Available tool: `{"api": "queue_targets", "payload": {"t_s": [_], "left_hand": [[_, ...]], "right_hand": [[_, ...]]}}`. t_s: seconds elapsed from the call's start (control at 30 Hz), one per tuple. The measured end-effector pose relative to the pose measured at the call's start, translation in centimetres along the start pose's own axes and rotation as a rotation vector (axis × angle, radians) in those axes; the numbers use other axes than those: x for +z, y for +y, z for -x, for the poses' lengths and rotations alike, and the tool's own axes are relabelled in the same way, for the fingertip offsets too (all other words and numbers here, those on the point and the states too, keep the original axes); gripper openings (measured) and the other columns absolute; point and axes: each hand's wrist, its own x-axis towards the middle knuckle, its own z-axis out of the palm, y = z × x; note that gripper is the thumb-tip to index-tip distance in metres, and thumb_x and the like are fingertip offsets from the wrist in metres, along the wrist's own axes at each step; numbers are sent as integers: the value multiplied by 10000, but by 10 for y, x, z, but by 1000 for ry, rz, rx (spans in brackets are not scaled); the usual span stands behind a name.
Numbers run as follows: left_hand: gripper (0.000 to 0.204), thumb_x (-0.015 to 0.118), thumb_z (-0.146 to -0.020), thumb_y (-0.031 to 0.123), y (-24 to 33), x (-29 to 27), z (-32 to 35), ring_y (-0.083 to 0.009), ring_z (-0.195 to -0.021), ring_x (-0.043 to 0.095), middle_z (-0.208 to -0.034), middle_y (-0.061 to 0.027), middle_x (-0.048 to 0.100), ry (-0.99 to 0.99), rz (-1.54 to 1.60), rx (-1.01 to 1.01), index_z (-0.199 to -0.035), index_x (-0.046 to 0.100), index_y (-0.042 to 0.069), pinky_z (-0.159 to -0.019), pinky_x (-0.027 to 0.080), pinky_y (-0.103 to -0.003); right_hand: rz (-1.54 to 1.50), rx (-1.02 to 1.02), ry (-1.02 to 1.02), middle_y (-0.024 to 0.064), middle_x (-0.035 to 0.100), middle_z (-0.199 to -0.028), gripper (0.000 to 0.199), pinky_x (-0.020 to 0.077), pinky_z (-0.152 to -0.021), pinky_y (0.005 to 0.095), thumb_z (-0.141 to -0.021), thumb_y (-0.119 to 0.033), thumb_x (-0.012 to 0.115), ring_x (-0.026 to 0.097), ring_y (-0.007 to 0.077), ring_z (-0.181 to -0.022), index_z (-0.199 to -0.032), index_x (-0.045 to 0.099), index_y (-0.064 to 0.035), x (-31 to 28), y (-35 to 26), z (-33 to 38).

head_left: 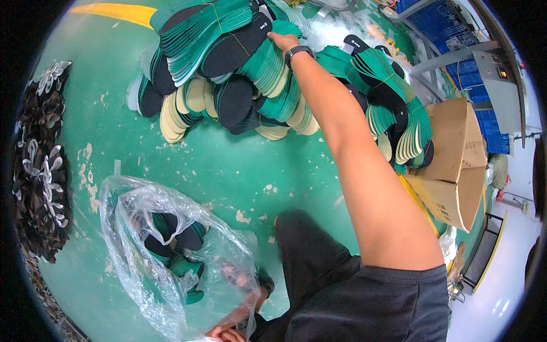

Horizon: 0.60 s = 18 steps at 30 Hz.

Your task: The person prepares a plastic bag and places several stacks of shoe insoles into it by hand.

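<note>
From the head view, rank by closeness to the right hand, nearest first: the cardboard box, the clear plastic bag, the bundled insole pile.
1. Bundled insole pile: under the right hand, touching it.
2. Cardboard box: right side.
3. Clear plastic bag: lower left, at the left hand.

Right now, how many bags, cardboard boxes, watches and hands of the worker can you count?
Plastic bag: 1
Cardboard box: 1
Watch: 1
Hands: 2, right hand on the insole pile, left hand at the bag
Total: 5
</note>
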Motion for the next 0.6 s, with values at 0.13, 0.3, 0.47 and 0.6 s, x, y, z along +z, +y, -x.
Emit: {"api": "queue_targets", "payload": {"t_s": [0.13, 0.3, 0.47, 0.6], "left_hand": [[314, 529, -837, 304, 12, 21, 0, -119, -390, 321, -512, -10, 367, 103, 24, -227, -904, 549, -1, -356, 258, -232], [259, 570, -825, 268, 20, 45, 0, -108, -421, 331, -531, 5, 384, -7, 59, -269, -905, 573, 22, -402, 279, -218], [301, 591, -820, 294, 27, 49, 0, -103, -460, 360, -558, 5, 388, -170, 119, -206, -936, 584, 16, -432, 300, -205], [244, 611, -812, 247, 24, 49, 2, -118, -470, 365, -614, -2, 411, -89, 163, -243, -933, 584, 37, -447, 341, -227]], "right_hand": [[-168, 26, -45, 256, 547, -1179, 709, 417, -924, 388, -642, -530, 713, 544, 352, -1086, -1025, 620, 58, 5, -2, 29], [-389, -7, 108, 237, 604, -1079, 671, 448, -860, 389, -644, -412, 763, 586, 359, -985, -1061, 577, 80, -16, 0, 63], [-1210, 260, -267, 104, 609, -885, 552, 450, -824, 389, -853, -504, 369, 567, 228, -801, -1051, 574, -30, -42, 25, 82], [-1523, 38, -280, 112, 596, -1056, 364, 433, -882, 401, -845, -343, 418, 545, 266, -955, -1017, 570, -61, -19, -1, 117]]}}
